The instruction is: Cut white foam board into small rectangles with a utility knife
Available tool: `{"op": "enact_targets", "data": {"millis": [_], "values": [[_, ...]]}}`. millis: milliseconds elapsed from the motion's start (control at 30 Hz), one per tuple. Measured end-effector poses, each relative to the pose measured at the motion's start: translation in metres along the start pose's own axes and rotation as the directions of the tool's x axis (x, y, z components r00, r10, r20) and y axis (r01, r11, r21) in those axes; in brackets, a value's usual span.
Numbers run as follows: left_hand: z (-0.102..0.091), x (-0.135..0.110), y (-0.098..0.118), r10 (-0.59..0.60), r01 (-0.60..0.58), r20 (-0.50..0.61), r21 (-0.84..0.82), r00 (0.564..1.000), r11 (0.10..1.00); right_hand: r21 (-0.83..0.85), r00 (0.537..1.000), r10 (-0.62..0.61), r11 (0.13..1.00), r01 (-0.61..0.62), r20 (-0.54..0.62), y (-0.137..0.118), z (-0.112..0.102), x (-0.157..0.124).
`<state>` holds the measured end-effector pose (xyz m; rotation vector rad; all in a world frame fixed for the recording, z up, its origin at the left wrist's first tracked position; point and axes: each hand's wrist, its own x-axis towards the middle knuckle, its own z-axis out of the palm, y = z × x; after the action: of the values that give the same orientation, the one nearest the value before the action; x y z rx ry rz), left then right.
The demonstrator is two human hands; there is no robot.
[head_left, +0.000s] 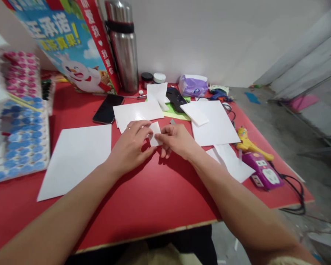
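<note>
A small piece of white paper point(155, 133) is held low over the red table, between my two hands. My right hand point(179, 140) pinches its right edge with thumb and forefinger, the other fingers curled underneath. At its left side, my left hand point(134, 145) curves round with fingertips on the edge and the thumb by the lower corner. A ring sits on one left finger. Just behind the hands lie white sheets point(138, 110), and a folded white strip point(156, 95) stands up on them. A small grey scrap point(172, 121) shows beside my right knuckles.
White sheets lie left point(79, 158) and right point(215, 127) on the red table point(143, 206). Behind are a black phone point(109, 108), a steel flask point(124, 48) and a purple tissue pack point(193, 85). A purple power box point(263, 171) with cables sits right; bottle-cap-like trays point(24, 136) stand left.
</note>
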<state>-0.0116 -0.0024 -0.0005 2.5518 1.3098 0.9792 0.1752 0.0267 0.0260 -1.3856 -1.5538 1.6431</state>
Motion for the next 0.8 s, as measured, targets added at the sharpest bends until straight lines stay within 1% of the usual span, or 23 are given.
{"op": "enact_targets", "data": {"millis": [200, 300, 433, 500, 533, 600, 700, 767, 800], "values": [[0.003, 0.001, 0.001, -0.015, 0.015, 0.012, -0.013, 1.000, 1.000, -0.060, 1.000, -0.016, 0.998, 0.015, -0.006, 0.003, 0.000, 0.001], [0.003, 0.001, 0.001, -0.037, 0.038, 0.017, -0.051, 0.999, 0.998, -0.070, 1.000, 0.011, 0.998, -0.011, -0.003, 0.001, 0.000, 0.000], [0.002, 0.002, 0.000, -0.091, 0.096, 0.061, -0.094, 0.994, 0.991, -0.090, 0.998, 0.060, 0.994, -0.057, 0.025, -0.002, -0.002, 0.000], [0.002, 0.002, 0.001, -0.117, 0.126, 0.094, -0.090, 0.989, 0.988, -0.147, 0.997, 0.066, 0.987, -0.060, 0.033, -0.002, -0.004, 0.000], [0.002, 0.003, 0.002, -0.132, 0.141, 0.114, -0.078, 0.985, 0.987, -0.195, 0.999, 0.051, 0.980, -0.046, 0.020, -0.002, -0.007, -0.001], [0.002, 0.005, 0.005, -0.166, 0.174, 0.161, -0.037, 0.973, 0.984, -0.313, 0.998, -0.022, 0.950, 0.004, -0.056, -0.003, -0.013, -0.002], [0.001, 0.010, 0.009, -0.223, 0.220, 0.219, 0.039, 0.950, 0.975, -0.482, 0.968, -0.151, 0.875, 0.038, -0.199, -0.010, -0.026, -0.007], [0.001, 0.014, 0.011, -0.240, 0.228, 0.245, 0.075, 0.939, 0.971, -0.610, 0.950, -0.189, 0.793, -0.002, -0.248, -0.019, -0.035, -0.014], [0.000, 0.015, 0.012, -0.241, 0.226, 0.256, 0.088, 0.936, 0.970, -0.687, 0.946, -0.191, 0.726, -0.044, -0.263, -0.024, -0.038, -0.018]]}}
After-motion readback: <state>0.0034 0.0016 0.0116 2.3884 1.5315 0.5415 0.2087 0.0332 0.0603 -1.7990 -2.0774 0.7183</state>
